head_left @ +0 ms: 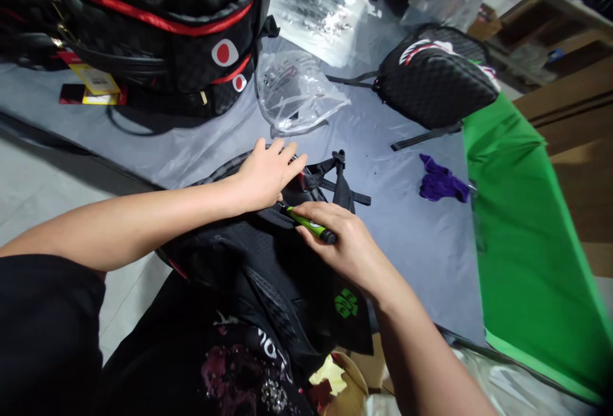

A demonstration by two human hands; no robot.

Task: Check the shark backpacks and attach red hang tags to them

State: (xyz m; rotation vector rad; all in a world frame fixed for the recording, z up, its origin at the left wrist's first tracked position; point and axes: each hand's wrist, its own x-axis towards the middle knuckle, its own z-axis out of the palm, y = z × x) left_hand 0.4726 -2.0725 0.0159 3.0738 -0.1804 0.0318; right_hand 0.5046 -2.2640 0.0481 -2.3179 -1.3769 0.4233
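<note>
Black bag (230, 250) lies over near edge of the table (421, 275), left hand (265, 177) with fingers spread on it, grip unclear; right hand (352, 244) pinches green-handled tool (306, 221), long axis slanting forward-left, far end just beside the left hand.

The person wears a black top (158, 355) with a short, loose sleeve (48, 314) ending around the left elbow. Its front carries a blotchy dark pink print (230, 368), partly visible white lettering (269, 347) and small glittering stones (278, 397). The left hand (268, 177) and right hand (342, 234) are bare.
</note>
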